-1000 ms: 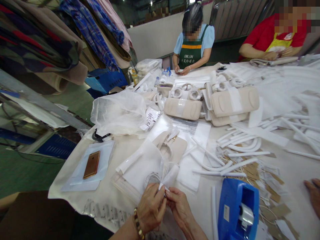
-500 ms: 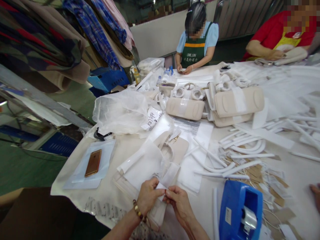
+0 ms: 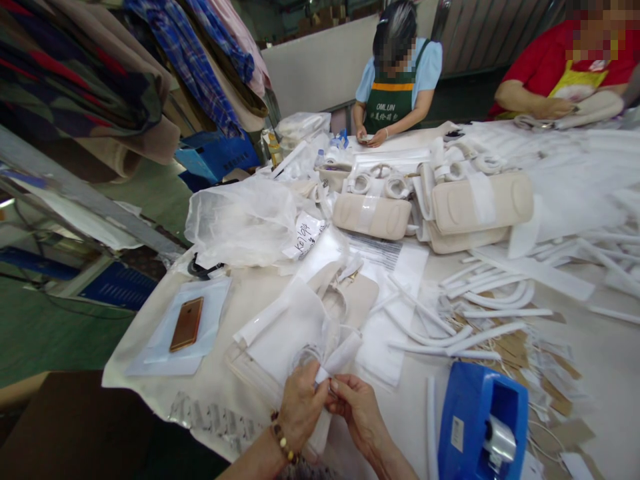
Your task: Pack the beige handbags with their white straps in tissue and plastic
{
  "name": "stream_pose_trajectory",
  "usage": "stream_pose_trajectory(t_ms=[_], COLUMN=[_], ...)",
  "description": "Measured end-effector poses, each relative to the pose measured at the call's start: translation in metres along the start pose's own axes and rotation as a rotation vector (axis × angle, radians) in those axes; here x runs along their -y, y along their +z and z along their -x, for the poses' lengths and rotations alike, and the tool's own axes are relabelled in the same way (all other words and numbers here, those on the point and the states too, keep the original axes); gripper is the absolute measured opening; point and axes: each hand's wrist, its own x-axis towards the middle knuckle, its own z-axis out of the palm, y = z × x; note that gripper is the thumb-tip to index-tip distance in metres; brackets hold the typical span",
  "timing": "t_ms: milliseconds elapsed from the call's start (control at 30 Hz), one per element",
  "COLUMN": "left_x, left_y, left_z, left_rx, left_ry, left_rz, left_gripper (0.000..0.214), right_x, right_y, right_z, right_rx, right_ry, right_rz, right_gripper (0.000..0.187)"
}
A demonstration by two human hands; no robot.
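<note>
A beige handbag (image 3: pixel 367 293), partly covered by white wrapping sheet (image 3: pixel 280 327), lies on the table in front of me. At its near end, my left hand (image 3: pixel 301 403), with a beaded bracelet at the wrist, is closed on a white wrapping strip (image 3: pixel 324 375). My right hand (image 3: pixel 356 405) meets it from the right, thumb and fingers pinched at the same strip. Their fingertips almost touch, and what lies between them is mostly hidden. Just beyond my left knuckles is a ring-like, clear-wrapped part (image 3: pixel 303 357).
A blue tape dispenser (image 3: pixel 460 420) stands at the right, near white foam tubes (image 3: pixel 480 313) and brown tags. Wrapped beige bags (image 3: pixel 373 217) sit farther back beside a clear plastic bag (image 3: pixel 240 223). A phone (image 3: pixel 187 325) lies left. Two co-workers sit across the table.
My left hand has shifted slightly right and turned, uncovering more of the clear-wrapped ring-like part. My right hand stays pinched in nearly the same place.
</note>
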Motion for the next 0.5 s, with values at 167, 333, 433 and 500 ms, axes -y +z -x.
stream_pose_trajectory(t_ms=[167,333,433,500], left_x=[0.001,0.007,0.007,0.004], left_y=[0.000,0.009,0.013,0.013], left_z=[0.001,0.002,0.004,0.006], left_rx=[0.010,-0.214,-0.356,-0.389], left_ry=[0.010,0.232,0.420,0.519], left_rz=[-0.033,-0.201,-0.314,-0.356], left_gripper=[0.008,0.008,0.014,0.017], right_x=[0.001,0.001,-0.001,-0.002], right_y=[-0.003,0.001,0.004,0.005], right_z=[0.001,0.002,0.002,0.002], right_rx=[0.013,0.008,-0.018,-0.037], right_ry=[-0.008,-0.064,-0.079,-0.088], right_rz=[0.036,0.042,0.048,0.053], right_gripper=[0.030,0.024,0.019,0.017])
